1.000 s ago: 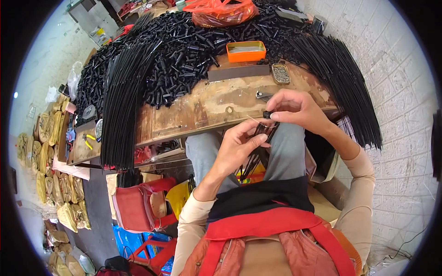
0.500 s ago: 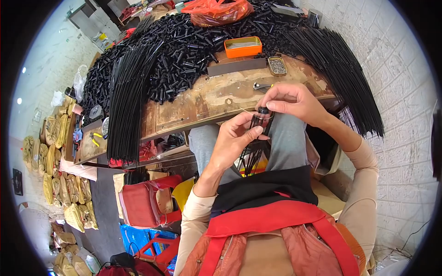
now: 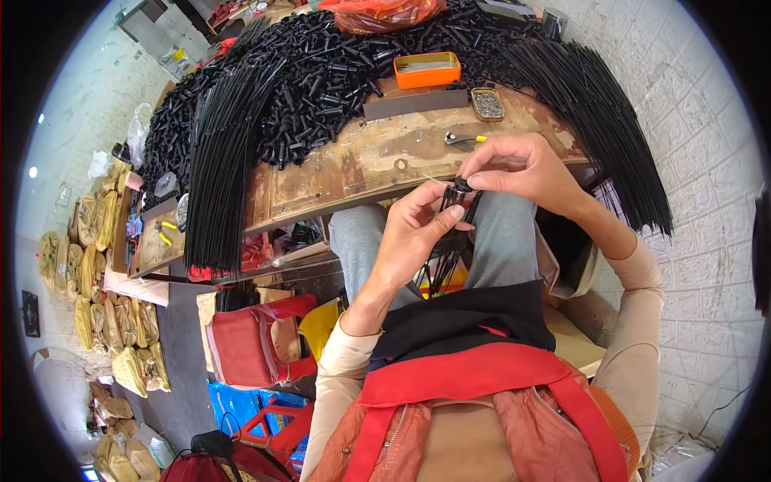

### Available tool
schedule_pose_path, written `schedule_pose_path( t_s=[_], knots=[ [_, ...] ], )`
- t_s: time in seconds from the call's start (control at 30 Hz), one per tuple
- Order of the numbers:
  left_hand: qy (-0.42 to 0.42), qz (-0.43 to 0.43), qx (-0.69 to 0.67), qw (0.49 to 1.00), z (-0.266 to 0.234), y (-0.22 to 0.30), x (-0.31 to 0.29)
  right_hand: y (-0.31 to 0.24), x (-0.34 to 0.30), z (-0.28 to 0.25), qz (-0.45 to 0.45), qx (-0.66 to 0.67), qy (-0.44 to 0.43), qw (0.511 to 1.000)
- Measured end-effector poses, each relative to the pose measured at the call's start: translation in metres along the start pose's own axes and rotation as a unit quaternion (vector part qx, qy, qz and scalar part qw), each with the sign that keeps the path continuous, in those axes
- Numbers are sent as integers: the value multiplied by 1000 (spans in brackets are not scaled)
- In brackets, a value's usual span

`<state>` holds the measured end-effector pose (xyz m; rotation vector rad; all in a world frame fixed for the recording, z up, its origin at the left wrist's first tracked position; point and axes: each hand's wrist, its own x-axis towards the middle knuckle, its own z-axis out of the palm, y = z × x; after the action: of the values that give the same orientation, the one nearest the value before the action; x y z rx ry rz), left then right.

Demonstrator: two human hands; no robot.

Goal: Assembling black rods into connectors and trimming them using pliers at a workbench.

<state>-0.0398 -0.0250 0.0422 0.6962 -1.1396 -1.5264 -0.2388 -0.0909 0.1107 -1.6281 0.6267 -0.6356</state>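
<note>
Over my lap, my left hand point(image 3: 414, 233) is closed around a bundle of thin black rods point(image 3: 440, 271) that hangs down between my knees. Thumb and forefinger of my right hand point(image 3: 526, 173) pinch a small round black cap point(image 3: 463, 185) at the bundle's upper end. A thin pale wire or needle point(image 3: 434, 180) sticks up beside my left fingers; its lower part is hidden. Just beyond my right hand, pliers with yellow grips point(image 3: 463, 139) lie on the wooden table point(image 3: 321, 185).
Black tubular pieces point(image 3: 313, 104) are heaped across the table. Long black rods point(image 3: 217, 177) overhang its left edge, and another sheaf point(image 3: 594, 128) the right. An orange box point(image 3: 427, 71), a tin of small metal parts point(image 3: 487, 104) and a dark flat bar point(image 3: 415, 105) lie between them.
My right hand has shifted slightly, and the black cap now sits tilted, lower between its fingers. More of the pliers shows behind it. My left hand keeps its hold on the bundle.
</note>
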Motion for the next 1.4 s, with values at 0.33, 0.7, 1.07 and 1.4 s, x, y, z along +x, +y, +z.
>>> schedule_pose_path(
  t_s=[0.33, 0.7, 1.07, 1.4],
  knots=[
    [86, 15, -63, 994, 22, -11, -1, 11, -6, -2, -191, -191, 71, 960],
    [40, 8, -33, 999, 9, -18, -3, 16, -8, -8, -169, -146, 40, 974],
    [49, 2, -75, 996, 6, -18, -12, 26, -1, 4, -176, -19, 9, 984],
    [152, 67, -3, 986, 13, -14, -5, 45, 0, 18, -206, 23, 119, 971]
  ],
)
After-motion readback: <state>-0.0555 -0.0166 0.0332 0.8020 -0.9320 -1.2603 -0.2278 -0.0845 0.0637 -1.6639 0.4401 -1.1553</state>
